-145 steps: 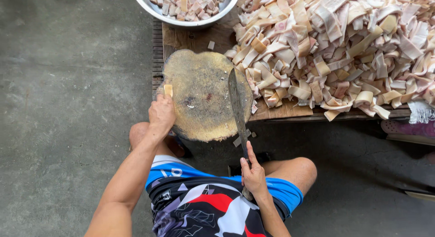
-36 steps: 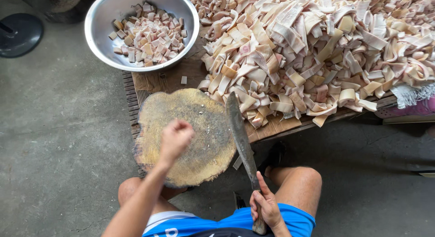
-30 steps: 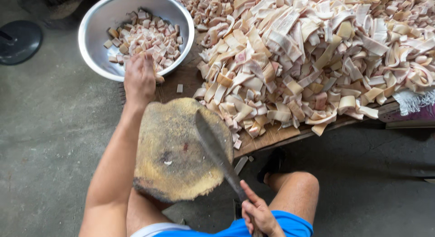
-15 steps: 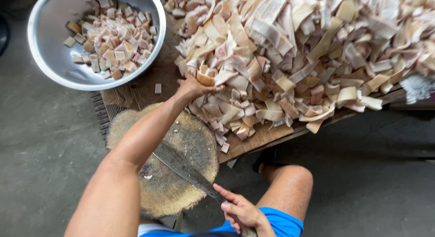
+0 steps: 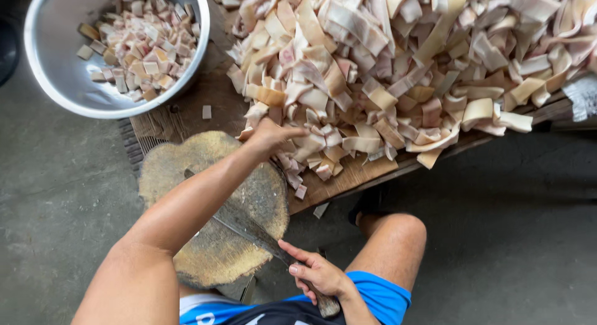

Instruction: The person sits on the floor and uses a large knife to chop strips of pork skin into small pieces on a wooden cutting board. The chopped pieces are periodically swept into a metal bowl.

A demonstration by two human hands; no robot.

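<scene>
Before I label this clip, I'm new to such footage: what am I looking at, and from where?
The camera sits on a person's head and looks down at their own arms and knees. The left hand reaches into a big pile of pale cut strips on a wooden platform. The right hand grips the handle of a cleaver, whose blade lies on a round wooden chopping block. At upper left a metal bowl holds small diced pieces. The floor is grey concrete.
</scene>
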